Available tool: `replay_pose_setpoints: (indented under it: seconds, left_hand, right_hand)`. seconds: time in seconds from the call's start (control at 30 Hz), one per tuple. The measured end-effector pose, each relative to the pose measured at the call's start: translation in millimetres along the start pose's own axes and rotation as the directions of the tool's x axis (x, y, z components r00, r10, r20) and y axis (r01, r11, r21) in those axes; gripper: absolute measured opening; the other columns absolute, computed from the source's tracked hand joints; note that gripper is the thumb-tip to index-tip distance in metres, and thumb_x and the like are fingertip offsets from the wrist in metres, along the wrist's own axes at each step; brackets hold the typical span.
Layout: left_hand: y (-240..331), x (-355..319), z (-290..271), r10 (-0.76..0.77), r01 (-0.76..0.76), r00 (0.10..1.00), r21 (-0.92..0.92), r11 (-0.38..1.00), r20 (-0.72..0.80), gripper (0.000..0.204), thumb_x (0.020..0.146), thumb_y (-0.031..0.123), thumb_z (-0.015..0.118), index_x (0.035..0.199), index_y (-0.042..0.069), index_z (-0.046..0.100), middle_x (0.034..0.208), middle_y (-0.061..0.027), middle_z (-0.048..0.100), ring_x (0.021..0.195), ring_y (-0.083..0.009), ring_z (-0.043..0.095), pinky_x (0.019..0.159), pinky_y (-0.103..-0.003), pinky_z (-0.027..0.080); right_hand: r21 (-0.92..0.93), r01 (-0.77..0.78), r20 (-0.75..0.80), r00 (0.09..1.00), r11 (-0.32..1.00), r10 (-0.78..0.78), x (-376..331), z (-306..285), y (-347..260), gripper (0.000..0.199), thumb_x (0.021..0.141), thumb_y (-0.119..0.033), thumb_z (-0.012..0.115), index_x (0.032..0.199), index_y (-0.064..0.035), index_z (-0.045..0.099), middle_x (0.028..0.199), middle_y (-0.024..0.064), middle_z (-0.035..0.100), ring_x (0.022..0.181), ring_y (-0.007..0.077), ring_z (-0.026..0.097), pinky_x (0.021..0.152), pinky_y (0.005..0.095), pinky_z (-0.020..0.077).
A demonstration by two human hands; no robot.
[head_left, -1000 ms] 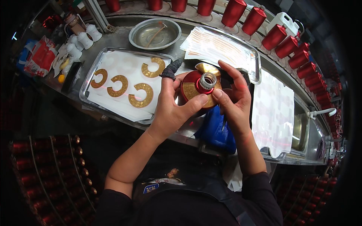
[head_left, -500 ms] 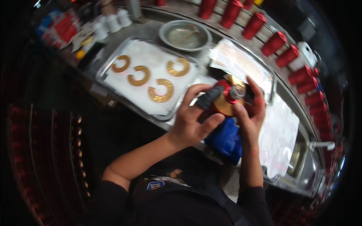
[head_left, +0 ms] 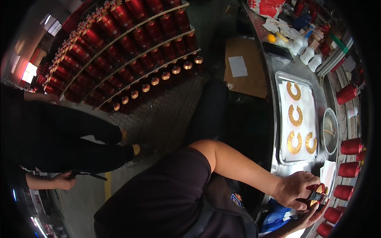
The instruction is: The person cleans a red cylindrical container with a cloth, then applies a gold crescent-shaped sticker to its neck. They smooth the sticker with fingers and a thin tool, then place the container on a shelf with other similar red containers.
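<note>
At the right, my left hand (head_left: 293,191) is curled over a red bottle (head_left: 320,189), a dark cover on one of its fingers. Gold sheeting shows around the bottle's shoulder. From below, my right hand (head_left: 311,217) closes on the same bottle, partly hidden behind the left. A metal tray (head_left: 281,119) lined with white paper lies on the bench beyond my left hand. On it are several gold C-shaped pieces (head_left: 295,115), apart from each other. Blue cloth or plastic (head_left: 274,216) lies beside my wrists.
A metal bowl (head_left: 330,139) stands beside the tray. Red bottles (head_left: 344,191) line the bench's far side; many more fill a rack (head_left: 131,43) at upper left. Another person (head_left: 71,139) in dark clothes stands at left, a dark strip in one hand. Cardboard (head_left: 246,81) leans below the bench.
My view has swung to the left, bringing the rack and the other person into sight. My hands now appear at the right edge, still at the red bottle, with the left fingers more curled.
</note>
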State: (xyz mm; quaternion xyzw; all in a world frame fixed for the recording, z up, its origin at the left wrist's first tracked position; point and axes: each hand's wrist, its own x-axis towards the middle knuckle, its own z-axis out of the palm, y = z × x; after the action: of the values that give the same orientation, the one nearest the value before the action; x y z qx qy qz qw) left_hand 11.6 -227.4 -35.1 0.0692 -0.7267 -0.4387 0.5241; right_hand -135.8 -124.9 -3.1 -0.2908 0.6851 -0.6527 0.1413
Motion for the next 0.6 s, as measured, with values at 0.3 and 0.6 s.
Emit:
replay_pose_setpoints:
  seconds: [0.3,0.6]
  left_hand:
    - [13,-3,14,0.055,-0.063,0.997,0.157,0.986,0.053,0.038,0.079,0.044,0.071,0.083,0.007,0.075,0.133,-0.0360,0.042,0.120,-0.0461,0.048,0.099,-0.056,0.042]
    - [24,-10,39,-0.052,0.012,0.994,0.372,0.928,0.097,0.034,0.087,0.043,0.067,0.088,0.010,0.075,0.147,-0.0425,0.024,0.138,-0.0580,0.029,0.107,-0.072,0.028]
  right_hand:
    - [0.035,0.117,0.040,0.992,0.992,-0.119,-17,9,-31,0.045,0.103,-0.022,0.051,0.144,-0.0031,0.051,0.141,0.0170,0.054,0.118,0.0254,0.058,0.100,0.0365,0.0484]
    - [0.069,0.015,0.007,1.000,0.998,-0.015,-21,8,-37,0.045,0.101,-0.021,0.052,0.142,-0.0038,0.052,0.137,0.0177,0.055,0.114,0.0272,0.060,0.096,0.0372,0.0505]
